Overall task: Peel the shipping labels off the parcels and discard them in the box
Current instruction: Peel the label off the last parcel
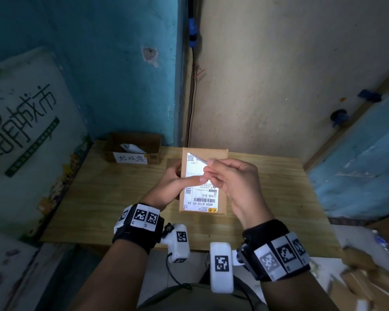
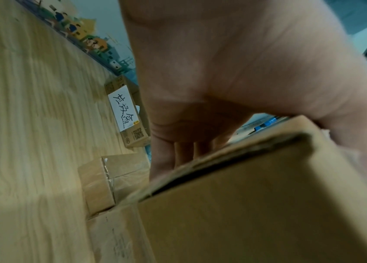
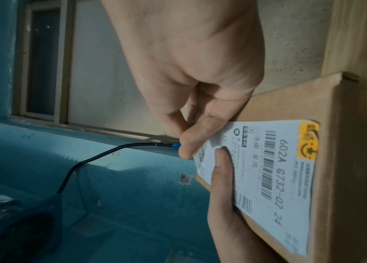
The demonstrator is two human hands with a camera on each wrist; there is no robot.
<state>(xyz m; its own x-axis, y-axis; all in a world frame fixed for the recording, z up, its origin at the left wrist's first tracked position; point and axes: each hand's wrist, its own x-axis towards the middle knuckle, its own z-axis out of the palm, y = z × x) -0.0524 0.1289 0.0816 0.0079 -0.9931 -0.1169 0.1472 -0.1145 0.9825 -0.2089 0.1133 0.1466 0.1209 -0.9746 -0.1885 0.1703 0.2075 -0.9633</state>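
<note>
The parcel (image 1: 203,182) is held up off the wooden table (image 1: 112,198), its long axis running away from the person, and the white shipping label (image 1: 199,197) runs the same way down its face. The left hand (image 1: 174,184) grips the parcel from its left side, thumb laid across the label, fingers curled behind the cardboard. The right hand (image 1: 231,176) pinches the label's far right corner, which is already lifted and folded toward the person; the near end, with the barcode and yellow patch, looks stuck flat. So the peel, I'd say, has to travel along the long axis, from the far end toward the person's body, and the left thumb sits right across that path and may need to shift. The open cardboard box (image 1: 134,149) with the handwritten tag stands at the table's far left corner, a crumpled white paper in it, on the left hand's side and well apart from the right
</note>
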